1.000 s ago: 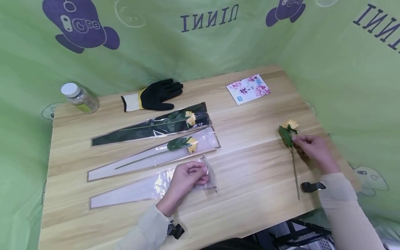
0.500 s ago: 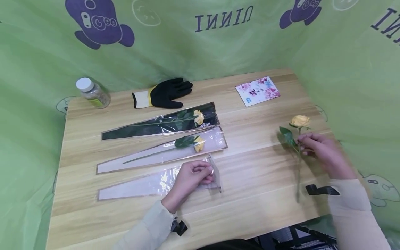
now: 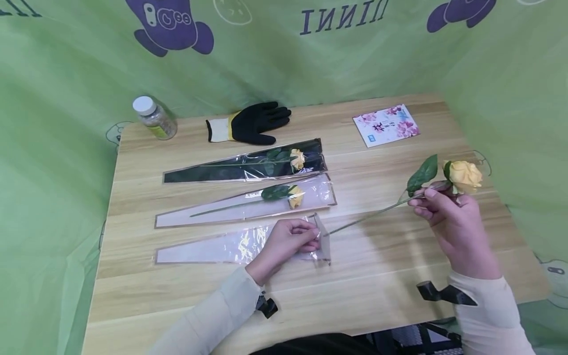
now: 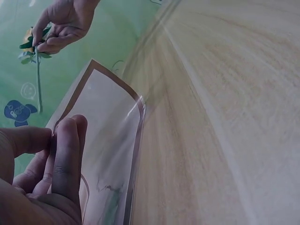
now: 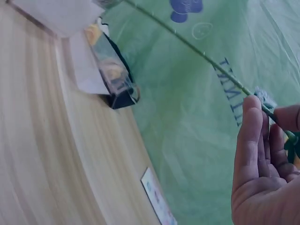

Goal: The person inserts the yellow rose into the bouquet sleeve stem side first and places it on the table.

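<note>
My left hand [image 3: 286,246] pinches the wide mouth of a white flower sleeve [image 3: 199,250] lying on the table; the sleeve's brown-edged mouth [image 4: 112,101] stands raised in the left wrist view. A yellow artificial rose [image 3: 465,176] is in my right hand [image 3: 457,231], pinched by its stem just below the bloom and leaf. Its green stem [image 5: 187,42] slants down to the left, its tip at the sleeve mouth; whether the tip is inside I cannot tell. Behind lie a white sleeve [image 3: 177,218] and a black sleeve [image 3: 186,176], each holding a yellow rose.
At the back of the table [image 3: 355,291] lie a black-and-white work glove [image 3: 259,123] and a flower-printed card [image 3: 386,125]. A clear jar [image 3: 157,121] with a white lid stands at the back left corner. Green printed cloth hangs around the table.
My right hand has lifted the rose from the table and turned it, stem tip now pointing left to the sleeve mouth. The left hand keeps its pinch; the head view has shifted.
</note>
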Action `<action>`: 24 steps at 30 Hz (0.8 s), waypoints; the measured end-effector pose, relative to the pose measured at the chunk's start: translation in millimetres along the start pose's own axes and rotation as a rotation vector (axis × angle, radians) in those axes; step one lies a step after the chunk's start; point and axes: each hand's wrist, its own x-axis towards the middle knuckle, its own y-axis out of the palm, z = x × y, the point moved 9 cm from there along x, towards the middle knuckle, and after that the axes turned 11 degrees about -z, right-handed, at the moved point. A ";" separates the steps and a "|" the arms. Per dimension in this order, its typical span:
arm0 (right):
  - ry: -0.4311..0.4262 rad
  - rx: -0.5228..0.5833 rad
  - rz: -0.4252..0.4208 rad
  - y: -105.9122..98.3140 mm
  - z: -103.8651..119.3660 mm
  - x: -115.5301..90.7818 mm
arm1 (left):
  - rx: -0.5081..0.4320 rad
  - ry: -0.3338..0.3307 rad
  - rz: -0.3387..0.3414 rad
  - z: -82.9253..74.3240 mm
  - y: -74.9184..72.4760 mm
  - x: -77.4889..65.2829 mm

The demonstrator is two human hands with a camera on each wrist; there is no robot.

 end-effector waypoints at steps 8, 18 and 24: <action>-0.249 -0.260 -0.178 -2.0 9.6 -14.8 | -0.033 0.000 0.023 -1.4 7.0 1.2; -0.136 -0.220 -0.117 -3.6 -35.1 -23.4 | -0.063 -0.006 0.030 2.7 13.2 5.8; -0.054 -0.141 -0.012 -8.0 -56.2 -22.2 | -0.078 -0.016 0.038 5.2 13.9 6.8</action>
